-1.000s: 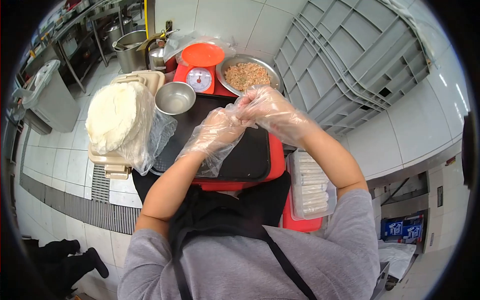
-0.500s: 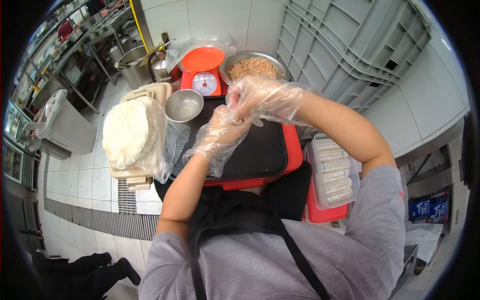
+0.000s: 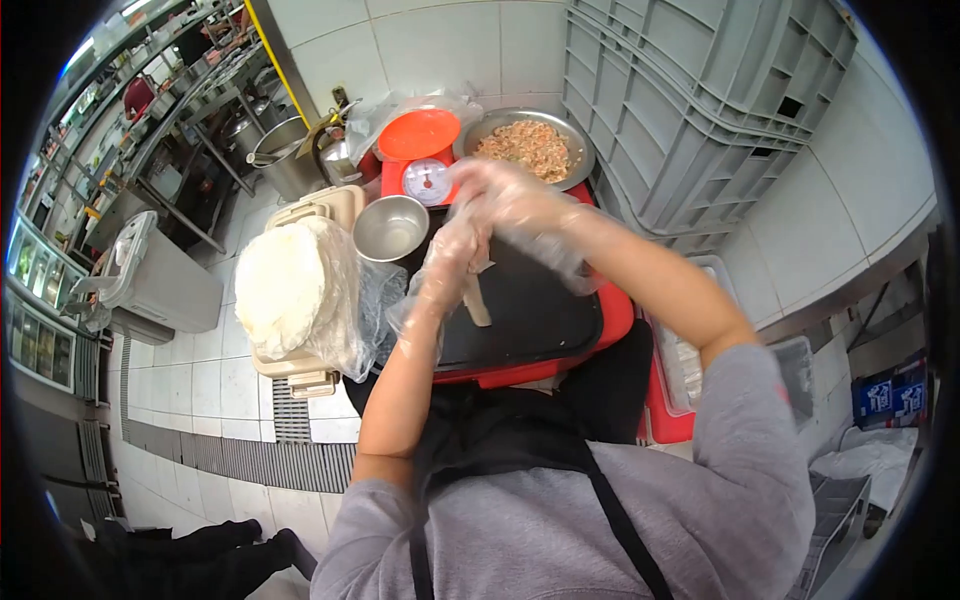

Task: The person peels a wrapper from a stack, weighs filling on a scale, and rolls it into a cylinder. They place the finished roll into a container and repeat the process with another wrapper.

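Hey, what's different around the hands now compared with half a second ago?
A pale strip now shows below the left hand, over the black tray; it wasn't visible before. The right hand is now blurred, as if moving; its grip can't be told. The steel bowl, red scale and white round stack stayed put; the camera's view shifted.

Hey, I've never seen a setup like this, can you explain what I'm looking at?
There's no machine, just a person's left hand and right hand, in clear plastic gloves, close together over a black tray. The camera is worn on the head, looking forward and down. Around the tray's edge are a steel bowl, a red scale, a wide pan of chopped mixture and, at left, a pale stack. A pale strip shows below the left hand; it may be held, but I can't tell for certain.
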Available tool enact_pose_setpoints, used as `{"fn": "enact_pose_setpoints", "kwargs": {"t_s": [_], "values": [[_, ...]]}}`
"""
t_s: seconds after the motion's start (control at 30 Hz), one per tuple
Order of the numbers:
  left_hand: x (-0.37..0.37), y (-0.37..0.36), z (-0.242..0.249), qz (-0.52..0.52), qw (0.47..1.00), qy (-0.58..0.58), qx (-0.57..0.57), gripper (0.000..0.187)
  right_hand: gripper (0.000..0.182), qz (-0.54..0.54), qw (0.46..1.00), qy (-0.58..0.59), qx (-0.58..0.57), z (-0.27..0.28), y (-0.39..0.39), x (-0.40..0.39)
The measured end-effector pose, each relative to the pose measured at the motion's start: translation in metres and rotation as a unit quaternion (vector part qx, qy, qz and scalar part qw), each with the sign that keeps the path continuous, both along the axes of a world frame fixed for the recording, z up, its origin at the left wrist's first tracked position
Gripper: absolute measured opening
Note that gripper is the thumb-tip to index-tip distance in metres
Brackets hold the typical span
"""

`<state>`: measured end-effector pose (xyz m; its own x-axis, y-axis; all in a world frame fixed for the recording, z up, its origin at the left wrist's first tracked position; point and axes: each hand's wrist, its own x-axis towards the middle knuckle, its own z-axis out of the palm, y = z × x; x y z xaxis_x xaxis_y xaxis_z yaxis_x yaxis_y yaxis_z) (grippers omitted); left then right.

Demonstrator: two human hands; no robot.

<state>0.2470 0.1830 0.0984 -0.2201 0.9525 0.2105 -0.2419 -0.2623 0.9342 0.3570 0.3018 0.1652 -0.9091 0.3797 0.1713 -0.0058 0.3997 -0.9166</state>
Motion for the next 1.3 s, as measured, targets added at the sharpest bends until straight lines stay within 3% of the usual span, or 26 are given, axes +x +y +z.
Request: {"fn": "enact_pose_setpoints", "kwargs": {"t_s": [0.07,0.1,0.13,0.17,0.2,0.23,0.27,0.33,0.47,0.5,0.53,0.57,0.6,0.63,0.67,0.73,0.77,0.83,0.87,0.93,0.97,1.03,1.13,1.2,1.23,1.3], "values": [[-0.014,0.005,-0.003,-0.112,0.979,-0.126,0.113,0.046,0.056,-0.089,0.937,0.14,-0.306,-0.012,-0.008,0.012],[-0.009,0.001,0.007,-0.098,0.976,-0.156,0.117,0.041,0.049,-0.041,0.915,0.205,-0.345,-0.041,-0.012,0.013],[-0.008,0.002,0.008,-0.09,0.978,-0.15,0.116,0.041,0.048,0.041,0.935,0.146,-0.321,-0.035,-0.03,0.02],[-0.008,0.004,0.007,-0.082,0.979,-0.145,0.114,0.036,0.051,0.016,0.95,0.156,-0.27,-0.056,-0.047,0.014],[-0.009,0.006,0.006,-0.074,0.981,-0.143,0.11,0.031,0.057,-0.051,0.98,0.095,-0.168,-0.064,-0.064,0.017],[-0.008,0.006,0.005,-0.069,0.982,-0.14,0.109,0.031,0.053,0.016,0.965,0.099,-0.243,-0.08,-0.075,0.007],[-0.007,0.006,0.003,-0.051,0.982,-0.147,0.11,0.026,0.048,-0.117,0.989,-0.069,-0.057,-0.092,-0.078,0.002],[-0.007,0.004,0.0,-0.012,0.98,-0.16,0.115,0.017,0.044,-0.171,0.981,-0.082,-0.041,-0.151,-0.067,-0.027],[-0.02,-0.006,0.01,0.053,0.972,-0.175,0.148,0.015,0.041,-0.126,0.991,0.042,0.016,-0.114,-0.07,-0.032],[-0.017,-0.013,0.025,0.059,0.972,-0.17,0.153,0.015,0.037,-0.011,0.996,-0.016,-0.091,-0.089,-0.067,-0.023],[-0.008,-0.024,0.048,0.096,0.968,-0.226,0.059,0.012,0.033,0.104,0.973,-0.078,-0.192,-0.074,-0.063,-0.017],[-0.005,-0.029,0.062,0.131,0.95,-0.281,-0.036,0.011,0.033,0.109,0.974,-0.076,-0.185,-0.071,-0.06,-0.017],[-0.014,-0.03,0.061,0.133,0.95,-0.28,-0.029,0.011,0.031,0.16,0.954,-0.075,-0.242,-0.069,-0.059,-0.015],[-0.029,-0.032,0.055,-0.046,0.978,-0.202,0.016,0.011,0.03,0.21,0.928,-0.076,-0.298,-0.068,-0.06,-0.013],[-0.04,-0.032,0.049,-0.223,0.966,-0.112,0.061,0.014,0.03,0.214,0.929,-0.076,-0.292,-0.069,-0.059,-0.016],[-0.033,-0.033,0.05,-0.235,0.955,-0.155,0.096,0.018,0.032,0.223,0.912,-0.066,-0.338,-0.072,-0.061,-0.026],[-0.031,-0.034,0.049,-0.156,0.972,-0.148,0.091,0.017,0.032,0.227,0.912,-0.067,-0.334,-0.073,-0.062,-0.03],[-0.033,-0.037,0.058,-0.047,0.988,-0.102,0.109,0.021,0.031,0.091,0.995,-0.009,-0.027,-0.062,-0.073,-0.035],[-0.034,-0.04,0.062,-0.043,0.988,-0.102,0.111,0.021,0.031,0.095,0.995,-0.01,-0.026,-0.056,-0.079,-0.033],[-0.036,-0.047,0.073,0.063,0.98,-0.133,0.136,0.024,0.032,-0.07,0.989,-0.118,0.052,-0.036,-0.099,-0.023],[-0.039,-0.051,0.076,0.085,0.975,-0.147,0.145,0.025,0.032,-0.067,0.989,-0.116,0.056,-0.05,-0.096,-0.023],[-0.052,-0.058,0.08,0.1,0.962,-0.192,0.169,0.022,0.031,-0.057,0.982,-0.054,0.174,-0.093,-0.075,-0.019],[-0.061,-0.069,0.088,0.112,0.943,-0.234,0.206,0.02,0.026,-0.056,0.964,0.003,0.258,-0.108,-0.058,-0.001],[-0.061,-0.074,0.088,0.167,0.926,-0.265,0.21,0.02,0.018,0.005,0.989,0.105,0.105,-0.103,-0.043,0.006],[-0.066,-0.076,0.081,0.166,0.925,-0.267,0.212,0.02,0.016,0.008,0.988,0.001,-0.153,-0.07,-0.048,0.015],[-0.082,-0.079,0.06,0.001,0.884,-0.325,0.337,0.021,0.021,-0.023,0.951,0.075,-0.299,-0.053,-0.041,0.016]]}}
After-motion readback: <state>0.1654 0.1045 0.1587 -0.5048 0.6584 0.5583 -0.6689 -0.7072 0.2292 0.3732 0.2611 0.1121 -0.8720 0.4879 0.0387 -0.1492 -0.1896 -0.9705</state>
